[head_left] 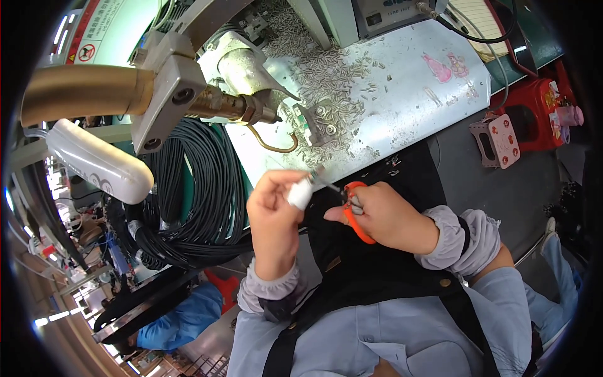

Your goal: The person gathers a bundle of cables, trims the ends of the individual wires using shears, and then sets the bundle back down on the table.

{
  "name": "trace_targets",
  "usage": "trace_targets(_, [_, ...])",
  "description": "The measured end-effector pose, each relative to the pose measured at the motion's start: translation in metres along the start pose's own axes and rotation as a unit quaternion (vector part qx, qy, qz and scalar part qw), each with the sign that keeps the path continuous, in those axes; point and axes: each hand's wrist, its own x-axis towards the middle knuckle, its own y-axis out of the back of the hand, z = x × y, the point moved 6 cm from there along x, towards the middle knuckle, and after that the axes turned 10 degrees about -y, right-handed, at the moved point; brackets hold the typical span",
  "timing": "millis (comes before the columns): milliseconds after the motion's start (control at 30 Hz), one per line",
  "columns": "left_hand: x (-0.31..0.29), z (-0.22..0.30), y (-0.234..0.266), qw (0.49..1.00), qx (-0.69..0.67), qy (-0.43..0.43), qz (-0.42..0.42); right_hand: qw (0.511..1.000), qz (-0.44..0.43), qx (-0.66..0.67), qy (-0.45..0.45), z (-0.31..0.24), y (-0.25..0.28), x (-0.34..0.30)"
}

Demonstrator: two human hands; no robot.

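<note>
My right hand [392, 217] is closed round the orange handles of a pair of scissors [358, 229]. Their metal blades point up and left, toward my other hand, and are blurred. My left hand [271, 207] is closed in a pinch, with a white wrapping [300, 194] at its finger or thumb. At its fingertips, by the scissor tips, is a small blurred greyish piece; its kind I cannot make out. Both hands are in front of the near edge of the white worktop [408, 81], over my black apron [339, 251].
Many small metal pieces [333, 69] lie scattered on the worktop round a small metal fixture [311, 125]. A machine head with a brass-coloured nozzle [248, 107] overhangs it. Left stand coiled black cables [207, 182] and a white lamp [100, 160]; right, a pink stool [496, 141] and a red stool [534, 119].
</note>
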Motion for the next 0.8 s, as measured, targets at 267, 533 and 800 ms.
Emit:
trace_targets(267, [0.046,-0.014,0.002,0.995,-0.079,0.054,0.014,0.982,0.118,0.148,-0.008,-0.025,0.035,0.048])
trace_targets(533, [0.057,-0.017,0.01,0.983,-0.095,0.153,-0.038,0.987,0.054,0.147,-0.038,-0.024,0.034,0.075])
trace_targets(800, [0.05,-0.01,0.012,0.995,-0.018,0.101,0.017,0.988,0.064,0.138,-0.018,-0.025,0.035,0.075])
